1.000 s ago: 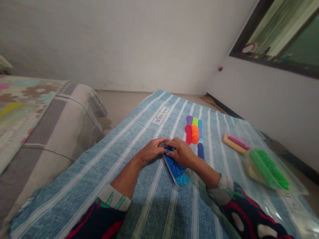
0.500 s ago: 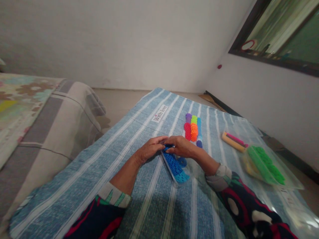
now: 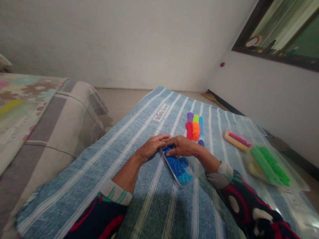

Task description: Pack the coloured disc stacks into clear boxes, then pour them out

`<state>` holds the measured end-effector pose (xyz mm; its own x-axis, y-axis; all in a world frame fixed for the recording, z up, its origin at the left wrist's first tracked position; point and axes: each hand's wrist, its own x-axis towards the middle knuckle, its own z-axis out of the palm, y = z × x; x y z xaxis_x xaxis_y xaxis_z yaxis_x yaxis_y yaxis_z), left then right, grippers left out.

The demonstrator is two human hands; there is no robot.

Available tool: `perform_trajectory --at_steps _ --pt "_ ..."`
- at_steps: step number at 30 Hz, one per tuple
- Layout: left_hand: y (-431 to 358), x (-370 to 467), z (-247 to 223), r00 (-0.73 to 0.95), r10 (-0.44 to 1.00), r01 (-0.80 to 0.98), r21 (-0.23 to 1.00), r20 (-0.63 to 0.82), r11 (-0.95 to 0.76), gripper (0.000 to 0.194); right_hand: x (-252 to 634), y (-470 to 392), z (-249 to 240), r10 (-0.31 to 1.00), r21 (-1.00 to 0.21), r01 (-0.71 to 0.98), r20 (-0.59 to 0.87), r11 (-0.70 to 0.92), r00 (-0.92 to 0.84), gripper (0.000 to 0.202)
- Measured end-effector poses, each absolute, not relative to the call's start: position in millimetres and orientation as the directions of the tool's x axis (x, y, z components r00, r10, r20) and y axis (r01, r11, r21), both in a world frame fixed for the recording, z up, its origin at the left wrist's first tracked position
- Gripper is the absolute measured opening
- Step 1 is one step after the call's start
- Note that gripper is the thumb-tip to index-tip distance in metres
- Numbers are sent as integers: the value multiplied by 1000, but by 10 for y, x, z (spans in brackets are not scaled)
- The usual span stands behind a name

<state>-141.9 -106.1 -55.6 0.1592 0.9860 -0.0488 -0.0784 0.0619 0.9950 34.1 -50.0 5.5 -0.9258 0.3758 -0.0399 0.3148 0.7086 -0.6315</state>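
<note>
A shallow clear plastic box [image 3: 173, 172] holds blue pieces with a crocheted look [image 3: 177, 166], dark blue at the far end and lighter at the near end. My left hand [image 3: 152, 147] is closed at its far left corner, fingertips on the rim. My right hand [image 3: 183, 146] bends over the far end, thumb down among the blue pieces and fingers curled around some of them. Both hands' fingertips nearly meet, and what lies beneath them is hidden. A round dark blue piece [image 3: 183, 162] shows just right of the blue pieces.
Beyond my right hand lie rows of coloured pieces [image 3: 193, 127] in purple, lime, red, orange and blue. Further right are a yellow and pink item [image 3: 237, 141] and a clear tray with green pieces [image 3: 271, 164]. All rest on a striped blue cloth [image 3: 147, 196]; a covered bed-like surface [image 3: 62, 113] stands left.
The view has shifted slightly, so the scene sits a little further right. Both hands stay at the box's far end; my right thumb and fingers have moved slightly over the blue pieces.
</note>
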Motion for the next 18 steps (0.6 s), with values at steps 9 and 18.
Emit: perform_trajectory --at_steps 9,18 --pt "-1039 -1392 -585 154 987 -112 991 -55 72 45 371 -746 -14 639 -694 426 63 581 -767 31" --pt "-1054 -1374 -559 122 990 -118 989 -70 84 46 396 -794 -176 703 -764 375 141 525 -697 21"
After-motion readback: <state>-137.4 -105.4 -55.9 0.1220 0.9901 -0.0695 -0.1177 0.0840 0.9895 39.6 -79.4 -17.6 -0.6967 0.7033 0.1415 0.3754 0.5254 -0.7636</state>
